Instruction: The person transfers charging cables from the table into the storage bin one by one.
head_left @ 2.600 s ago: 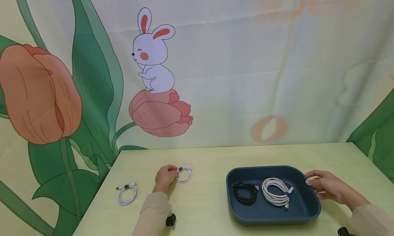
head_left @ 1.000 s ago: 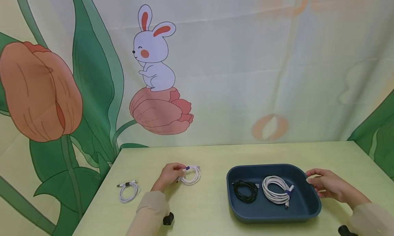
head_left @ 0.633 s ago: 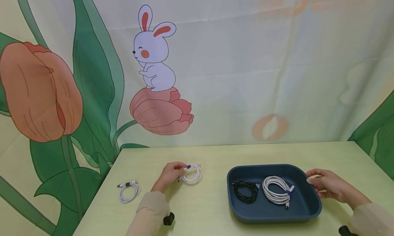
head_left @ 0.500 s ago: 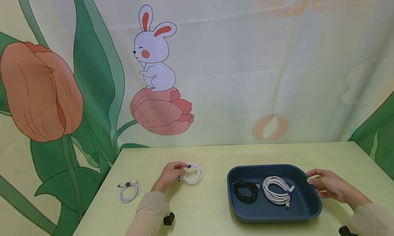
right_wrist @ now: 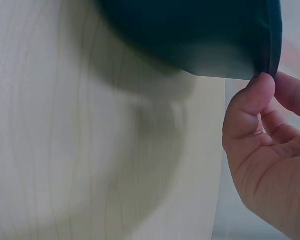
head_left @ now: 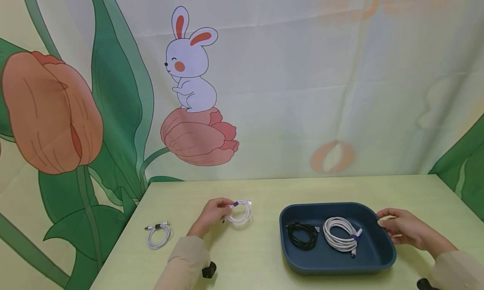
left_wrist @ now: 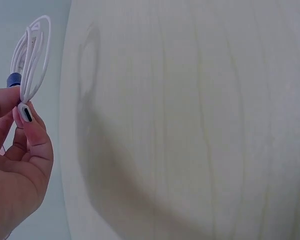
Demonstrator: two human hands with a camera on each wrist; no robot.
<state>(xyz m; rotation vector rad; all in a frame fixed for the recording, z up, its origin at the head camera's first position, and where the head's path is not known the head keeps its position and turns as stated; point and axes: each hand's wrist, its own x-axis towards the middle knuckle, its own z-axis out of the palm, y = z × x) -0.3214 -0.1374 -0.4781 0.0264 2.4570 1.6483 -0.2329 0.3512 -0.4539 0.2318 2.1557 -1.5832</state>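
Observation:
My left hand [head_left: 212, 214] pinches a coiled white cable [head_left: 245, 217] near its blue tie. In the left wrist view the cable [left_wrist: 40, 55] is held up off the tabletop, its shadow falling apart from it, and a small oval connector [left_wrist: 26, 113] points toward the camera. With thumb and fingers, my right hand [head_left: 406, 229] grips the right rim of a dark blue tray [head_left: 372, 256]. The right wrist view shows the thumb on one side of the tray wall [right_wrist: 230, 55]. Inside the tray lie a coiled black cable [head_left: 302, 241] and a thicker white cable coil [head_left: 336, 241] with a blue tie.
Another white cable coil [head_left: 158, 238] with a black tie lies on the table's left side. The pale wooden table [head_left: 249, 260] ends at the back against a hanging printed cloth [head_left: 264, 113] with a rabbit and tulips.
My left hand has lifted the white cable with the blue tie and carried it a little to the right. The right hand keeps its grip on the tray.

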